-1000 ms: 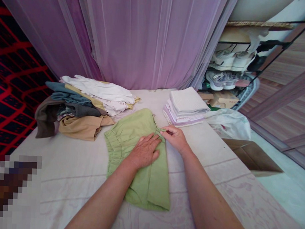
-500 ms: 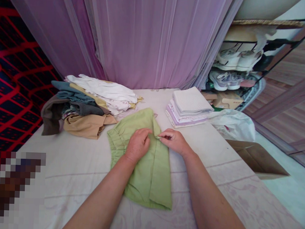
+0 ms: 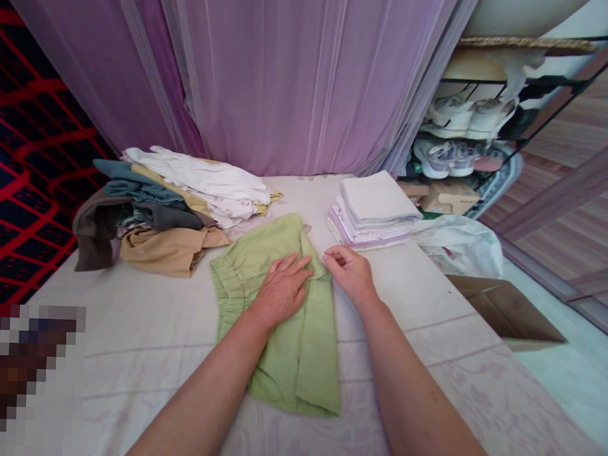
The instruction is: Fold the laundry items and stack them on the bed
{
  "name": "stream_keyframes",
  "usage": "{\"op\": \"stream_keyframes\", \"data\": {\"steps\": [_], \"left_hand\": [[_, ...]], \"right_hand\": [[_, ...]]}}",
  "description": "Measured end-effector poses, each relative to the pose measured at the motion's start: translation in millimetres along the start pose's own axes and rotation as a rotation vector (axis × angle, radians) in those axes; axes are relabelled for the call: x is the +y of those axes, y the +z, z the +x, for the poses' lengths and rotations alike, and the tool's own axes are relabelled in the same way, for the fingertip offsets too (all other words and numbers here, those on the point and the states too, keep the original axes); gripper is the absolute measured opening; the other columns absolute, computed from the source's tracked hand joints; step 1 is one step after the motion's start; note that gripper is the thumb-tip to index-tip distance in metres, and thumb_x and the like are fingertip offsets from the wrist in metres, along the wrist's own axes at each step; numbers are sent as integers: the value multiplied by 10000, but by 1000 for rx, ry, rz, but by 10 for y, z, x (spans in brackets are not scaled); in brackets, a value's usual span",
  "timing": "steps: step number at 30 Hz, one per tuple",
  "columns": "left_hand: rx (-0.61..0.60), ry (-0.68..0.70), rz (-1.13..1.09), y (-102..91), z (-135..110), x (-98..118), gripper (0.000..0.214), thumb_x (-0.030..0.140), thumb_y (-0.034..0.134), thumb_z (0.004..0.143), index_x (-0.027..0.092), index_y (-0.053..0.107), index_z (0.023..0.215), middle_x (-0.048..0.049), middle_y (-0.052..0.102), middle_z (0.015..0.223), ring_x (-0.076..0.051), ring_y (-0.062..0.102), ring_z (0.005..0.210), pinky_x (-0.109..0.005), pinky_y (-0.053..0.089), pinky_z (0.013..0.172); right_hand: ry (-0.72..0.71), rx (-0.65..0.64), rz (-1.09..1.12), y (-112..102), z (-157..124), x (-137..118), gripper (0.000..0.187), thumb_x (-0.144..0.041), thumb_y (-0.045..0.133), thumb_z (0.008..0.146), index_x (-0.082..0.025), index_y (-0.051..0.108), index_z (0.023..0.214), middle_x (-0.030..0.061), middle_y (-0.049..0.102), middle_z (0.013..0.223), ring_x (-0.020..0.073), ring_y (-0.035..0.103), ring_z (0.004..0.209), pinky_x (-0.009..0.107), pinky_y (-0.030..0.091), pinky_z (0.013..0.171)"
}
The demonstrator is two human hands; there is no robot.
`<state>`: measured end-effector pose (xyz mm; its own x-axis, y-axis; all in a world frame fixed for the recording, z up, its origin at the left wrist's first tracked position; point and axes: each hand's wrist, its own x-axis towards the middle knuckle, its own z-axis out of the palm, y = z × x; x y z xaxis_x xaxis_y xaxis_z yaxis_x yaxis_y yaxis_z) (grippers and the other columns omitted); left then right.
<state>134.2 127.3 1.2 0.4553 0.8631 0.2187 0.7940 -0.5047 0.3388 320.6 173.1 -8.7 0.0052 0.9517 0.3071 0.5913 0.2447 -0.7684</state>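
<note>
A light green garment (image 3: 300, 351) lies folded lengthwise on the pale bedsheet (image 3: 145, 329) in front of me. My left hand (image 3: 282, 287) rests flat on its upper middle, fingers stretched out and pressing the cloth. My right hand (image 3: 347, 269) sits just off the garment's right edge, fingers loosely curled, with nothing visible in them.
A loose heap of unfolded clothes (image 3: 160, 210) in white, grey, brown and tan lies at the back left. A neat stack of folded white and lilac cloths (image 3: 372, 210) stands at the back right. A purple curtain hangs behind. A shoe rack (image 3: 467, 134), plastic bag and cardboard box are off the right edge.
My left hand went from a curled pinch at the garment's edge to lying flat on it. My right hand has let go of the green edge and pulled slightly away.
</note>
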Motion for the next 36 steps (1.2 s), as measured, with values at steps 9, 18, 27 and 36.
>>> {"op": "stream_keyframes", "data": {"steps": [9,18,27,36], "left_hand": [[-10,20,-17,0,-14,32,468,101,468,787,256,556,1220,-5,552,1357,-228,377,1337,-475,202,1133],[-72,-55,-7,-20,3,64,390,146,446,821,254,572,1175,2,548,1363,-246,404,1320,-506,218,1123],[-76,-77,-57,-15,9,25,402,142,467,786,250,560,1161,-11,567,1339,-252,397,1321,-501,255,1107],[-83,-83,-120,-18,11,-3,383,146,484,779,263,578,1131,9,564,1344,-245,392,1324,-509,251,1110]], "right_hand": [[-57,-139,-442,65,-74,-140,120,-296,574,817,-254,686,807,-1,642,796,136,566,673,239,366,577],[-227,-80,-375,54,-85,-97,221,-265,517,869,-269,727,939,25,666,918,158,594,871,249,429,745],[-175,-119,-408,70,-102,-106,229,-297,507,879,-272,735,872,25,683,861,166,601,848,260,443,738],[-106,-29,-262,232,465,-256,232,-258,507,839,-240,710,949,37,713,912,176,627,789,283,466,748]]}}
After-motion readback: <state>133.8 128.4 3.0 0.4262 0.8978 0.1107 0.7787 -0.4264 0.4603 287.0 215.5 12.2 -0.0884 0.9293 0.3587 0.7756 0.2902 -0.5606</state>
